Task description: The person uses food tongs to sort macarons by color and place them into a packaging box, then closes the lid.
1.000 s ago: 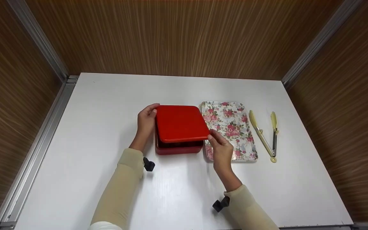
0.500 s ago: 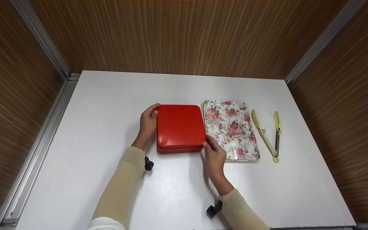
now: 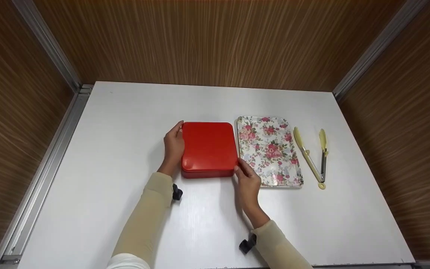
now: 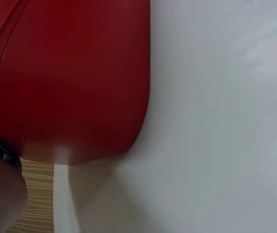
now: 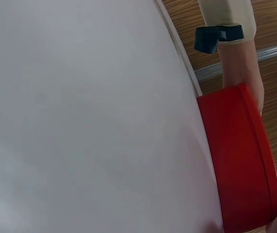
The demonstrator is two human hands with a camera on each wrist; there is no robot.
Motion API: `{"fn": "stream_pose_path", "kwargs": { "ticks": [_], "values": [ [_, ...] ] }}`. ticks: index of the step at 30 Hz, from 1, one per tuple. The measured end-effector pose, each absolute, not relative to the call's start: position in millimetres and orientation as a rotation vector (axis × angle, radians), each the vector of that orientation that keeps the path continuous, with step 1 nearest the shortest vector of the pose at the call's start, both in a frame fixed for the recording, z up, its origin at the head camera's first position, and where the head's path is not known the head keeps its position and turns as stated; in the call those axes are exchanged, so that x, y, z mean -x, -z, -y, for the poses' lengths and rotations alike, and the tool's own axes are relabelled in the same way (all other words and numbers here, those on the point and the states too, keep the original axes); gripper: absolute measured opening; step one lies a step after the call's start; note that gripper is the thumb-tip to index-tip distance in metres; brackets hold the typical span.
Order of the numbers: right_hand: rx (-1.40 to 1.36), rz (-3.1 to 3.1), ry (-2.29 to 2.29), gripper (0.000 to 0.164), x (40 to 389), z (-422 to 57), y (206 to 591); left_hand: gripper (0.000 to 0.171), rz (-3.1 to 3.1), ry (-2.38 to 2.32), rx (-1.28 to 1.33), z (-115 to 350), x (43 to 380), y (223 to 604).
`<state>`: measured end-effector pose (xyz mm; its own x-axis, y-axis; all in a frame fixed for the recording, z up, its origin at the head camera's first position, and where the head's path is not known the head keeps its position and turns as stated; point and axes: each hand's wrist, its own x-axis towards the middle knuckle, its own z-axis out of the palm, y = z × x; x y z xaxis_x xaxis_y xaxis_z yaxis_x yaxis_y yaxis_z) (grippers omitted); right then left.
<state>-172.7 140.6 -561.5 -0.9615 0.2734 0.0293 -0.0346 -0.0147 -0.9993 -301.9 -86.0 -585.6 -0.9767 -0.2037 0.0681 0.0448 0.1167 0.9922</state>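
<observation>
A square red box (image 5: 235, 160) stands on the white table, its flat red lid (image 3: 209, 145) seated level on top. At the box's left side my left hand (image 3: 174, 145) grips the lid's edge, fingers reaching to the far left corner. My right hand (image 3: 249, 183) pinches the lid's near right corner between thumb and fingers. The left wrist view shows the box's side wall (image 4: 75, 82) close up, with part of the left hand (image 4: 1, 194) at the seam under the lid. The inside of the box is hidden.
Just right of the box lies a floral tray (image 3: 271, 149). Beyond it, tongs (image 3: 320, 172) with yellow tips lie spread apart. Brown wood-patterned panels (image 3: 207, 45) wall in the back and sides of the white table (image 3: 88, 179).
The lid's tilted near edge has come down onto the box, closing the dark gap at the front. My right hand has moved down and left with that corner; the left hand stays at its side.
</observation>
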Motion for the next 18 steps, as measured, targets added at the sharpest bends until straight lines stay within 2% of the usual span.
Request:
{"fn": "stream_pose_path", "kwargs": {
  "ticks": [18],
  "values": [
    [0.203, 2.094, -1.994, 0.038, 175.2, -141.3, 566.2, 0.040, 2.299, 1.816, -0.175, 85.5, 299.6, 587.8]
  ]
}}
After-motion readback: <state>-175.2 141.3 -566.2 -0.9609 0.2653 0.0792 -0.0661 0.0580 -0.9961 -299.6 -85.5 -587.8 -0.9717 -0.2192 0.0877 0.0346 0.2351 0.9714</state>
